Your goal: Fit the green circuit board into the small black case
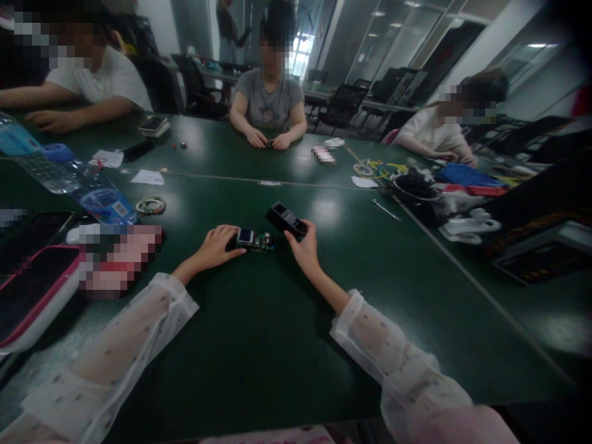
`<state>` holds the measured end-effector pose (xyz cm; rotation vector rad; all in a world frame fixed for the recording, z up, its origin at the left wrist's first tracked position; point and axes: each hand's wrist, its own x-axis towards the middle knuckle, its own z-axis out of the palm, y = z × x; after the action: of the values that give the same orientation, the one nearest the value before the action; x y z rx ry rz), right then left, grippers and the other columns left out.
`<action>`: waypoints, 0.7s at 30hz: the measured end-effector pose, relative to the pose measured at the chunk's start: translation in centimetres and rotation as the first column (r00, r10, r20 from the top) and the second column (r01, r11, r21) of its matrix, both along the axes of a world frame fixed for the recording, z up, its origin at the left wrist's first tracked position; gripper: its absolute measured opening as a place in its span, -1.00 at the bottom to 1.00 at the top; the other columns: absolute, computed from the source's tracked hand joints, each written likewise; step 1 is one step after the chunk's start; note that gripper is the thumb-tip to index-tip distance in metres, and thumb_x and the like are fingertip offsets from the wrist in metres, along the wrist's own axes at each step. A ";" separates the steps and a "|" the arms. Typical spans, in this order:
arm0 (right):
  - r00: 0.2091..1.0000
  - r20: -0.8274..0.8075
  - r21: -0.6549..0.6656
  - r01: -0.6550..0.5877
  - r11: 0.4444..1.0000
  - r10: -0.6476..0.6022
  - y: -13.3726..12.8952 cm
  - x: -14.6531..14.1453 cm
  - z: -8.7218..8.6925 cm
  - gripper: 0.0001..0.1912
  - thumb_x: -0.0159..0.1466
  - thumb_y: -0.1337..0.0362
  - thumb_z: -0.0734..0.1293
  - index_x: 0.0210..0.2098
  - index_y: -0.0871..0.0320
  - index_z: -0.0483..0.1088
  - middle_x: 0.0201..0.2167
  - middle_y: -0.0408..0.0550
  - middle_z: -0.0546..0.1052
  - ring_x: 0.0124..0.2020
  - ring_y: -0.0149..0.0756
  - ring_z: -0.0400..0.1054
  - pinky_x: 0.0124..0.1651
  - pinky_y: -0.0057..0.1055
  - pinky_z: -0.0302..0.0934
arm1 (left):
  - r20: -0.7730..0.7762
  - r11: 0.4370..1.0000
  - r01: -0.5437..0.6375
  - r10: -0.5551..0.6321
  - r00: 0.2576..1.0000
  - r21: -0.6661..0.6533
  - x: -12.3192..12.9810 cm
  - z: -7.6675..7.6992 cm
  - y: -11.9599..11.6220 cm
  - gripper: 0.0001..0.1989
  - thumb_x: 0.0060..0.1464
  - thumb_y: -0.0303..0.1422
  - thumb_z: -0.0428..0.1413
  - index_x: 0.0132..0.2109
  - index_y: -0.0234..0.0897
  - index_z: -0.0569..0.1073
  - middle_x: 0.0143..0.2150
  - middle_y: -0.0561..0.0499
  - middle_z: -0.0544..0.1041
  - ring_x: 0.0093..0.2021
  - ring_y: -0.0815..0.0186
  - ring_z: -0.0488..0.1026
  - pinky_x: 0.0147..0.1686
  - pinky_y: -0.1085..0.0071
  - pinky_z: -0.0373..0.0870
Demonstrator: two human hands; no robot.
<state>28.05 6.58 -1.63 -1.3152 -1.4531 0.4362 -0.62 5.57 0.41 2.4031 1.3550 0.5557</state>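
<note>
Circuit board [259, 241] is pinched in left grip [218, 242]; black case [283, 217], beyond board's right end, is held in closed right grip [305, 246].

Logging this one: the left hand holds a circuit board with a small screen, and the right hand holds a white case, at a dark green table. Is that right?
Not quite: the case in the right hand is black, not white. The head view shows it. The left hand does hold the circuit board with a small screen, at a dark green table.
</note>
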 end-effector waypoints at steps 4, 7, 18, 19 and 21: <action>0.993 0.102 -0.071 0.063 0.996 -0.056 0.1 0.3 -0.4 -0.47 0.16 0.15 0.39 0.06 0.14 0.19 -0.03 0.12 0.43 0.00 -0.04 0.36 0.10 0.06 0.22 | -0.010 1.000 -0.012 0.012 1.000 -0.008 0.1 0.0 0.0 -0.44 0.17 0.10 0.02 0.16 -0.15 0.30 0.24 -0.11 0.34 0.27 -0.01 0.19 0.19 -0.04 0.13; 0.974 0.202 -0.037 0.117 0.992 -0.107 -0.1 0.1 -0.2 -0.43 0.17 0.16 0.38 0.11 0.15 0.17 0.05 0.17 0.36 0.10 0.03 0.27 0.14 0.10 0.15 | -0.012 1.000 -0.015 0.015 1.000 0.002 0.1 0.0 0.0 -0.44 0.17 0.11 0.02 0.15 -0.16 0.30 0.24 -0.12 0.34 0.27 -0.01 0.19 0.19 -0.04 0.13; 0.963 0.229 -0.042 0.158 0.987 -0.144 -0.2 -0.1 0.0 -0.37 0.22 0.10 0.34 0.21 0.11 0.09 0.06 0.14 0.27 0.10 0.00 0.22 0.11 0.09 0.17 | -0.029 1.000 -0.010 0.010 1.000 -0.019 0.1 0.1 0.0 -0.42 0.18 0.12 -0.01 0.18 -0.15 0.29 0.26 -0.12 0.31 0.28 -0.01 0.17 0.20 -0.05 0.11; 0.963 0.237 -0.043 0.144 0.989 -0.130 -0.3 -0.1 0.0 -0.36 0.22 0.12 0.34 0.23 0.08 0.08 0.06 0.14 0.26 0.11 0.02 0.22 0.11 0.11 0.17 | -0.027 1.000 -0.010 0.010 1.000 -0.016 0.1 0.1 0.0 -0.42 0.18 0.11 -0.01 0.18 -0.14 0.29 0.26 -0.12 0.32 0.28 -0.01 0.17 0.20 -0.05 0.11; 0.962 0.254 -0.036 0.109 0.993 -0.096 -0.3 -0.2 0.0 -0.33 0.21 0.16 0.35 0.25 0.04 0.07 0.09 0.14 0.25 0.13 0.06 0.19 0.11 0.17 0.16 | -0.025 1.000 -0.010 0.010 1.000 -0.012 0.1 0.1 0.0 -0.43 0.18 0.11 0.00 0.18 -0.14 0.29 0.26 -0.11 0.32 0.28 -0.02 0.17 0.20 -0.06 0.11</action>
<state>27.82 6.30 -1.59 -1.5214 -1.5814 0.2445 -0.54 5.60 0.52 2.4030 1.3778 0.5204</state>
